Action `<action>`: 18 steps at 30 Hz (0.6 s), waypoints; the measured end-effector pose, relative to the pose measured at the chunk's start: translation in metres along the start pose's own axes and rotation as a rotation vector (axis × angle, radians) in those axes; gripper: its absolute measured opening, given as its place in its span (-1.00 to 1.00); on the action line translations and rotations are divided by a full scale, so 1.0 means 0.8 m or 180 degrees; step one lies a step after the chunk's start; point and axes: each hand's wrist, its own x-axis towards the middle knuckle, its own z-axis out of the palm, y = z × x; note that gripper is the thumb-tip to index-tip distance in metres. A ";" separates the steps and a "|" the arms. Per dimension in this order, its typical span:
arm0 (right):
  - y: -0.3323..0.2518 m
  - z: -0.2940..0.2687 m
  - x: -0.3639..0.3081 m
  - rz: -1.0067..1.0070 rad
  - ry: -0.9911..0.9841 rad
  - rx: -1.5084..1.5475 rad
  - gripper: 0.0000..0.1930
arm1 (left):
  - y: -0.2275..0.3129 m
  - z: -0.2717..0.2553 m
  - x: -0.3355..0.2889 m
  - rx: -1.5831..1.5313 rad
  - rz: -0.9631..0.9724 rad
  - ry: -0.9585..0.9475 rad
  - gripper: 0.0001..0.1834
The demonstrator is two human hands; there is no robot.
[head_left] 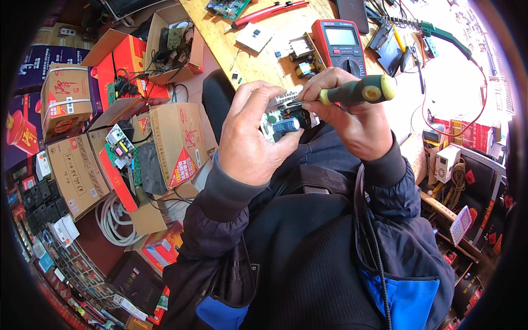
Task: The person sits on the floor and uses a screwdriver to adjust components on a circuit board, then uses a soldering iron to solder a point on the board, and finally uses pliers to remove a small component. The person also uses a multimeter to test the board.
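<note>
Work appears under way, unfinished. Left hand [250, 135] grips the circuit board [270, 116] off the table's [220, 41] edge; right hand [352, 124] holds a screwdriver [352, 91] to it. Progress on fastenings cannot be told.

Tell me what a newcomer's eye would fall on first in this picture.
Probably the green-and-yellow screwdriver in the right hand, near the middle, its shaft pointing left toward the small circuit board with a blue capacitor that the left hand holds. Next, the red multimeter on the table, just beyond the right hand. Then the clutter of cardboard cartons along the left side.
</note>
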 end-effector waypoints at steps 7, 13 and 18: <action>0.005 0.000 0.002 -0.0070 -0.0021 0.0073 -0.88 | 0.000 0.001 0.000 -0.0051 -0.0005 0.0004 -0.41; 0.004 0.002 0.000 0.0067 0.0013 0.0184 -0.89 | -0.002 0.000 0.000 0.0019 -0.0007 -0.0003 -0.41; 0.003 0.001 0.002 0.0081 -0.0040 0.0163 -0.88 | -0.003 0.000 -0.001 -0.0032 0.0013 0.0016 -0.41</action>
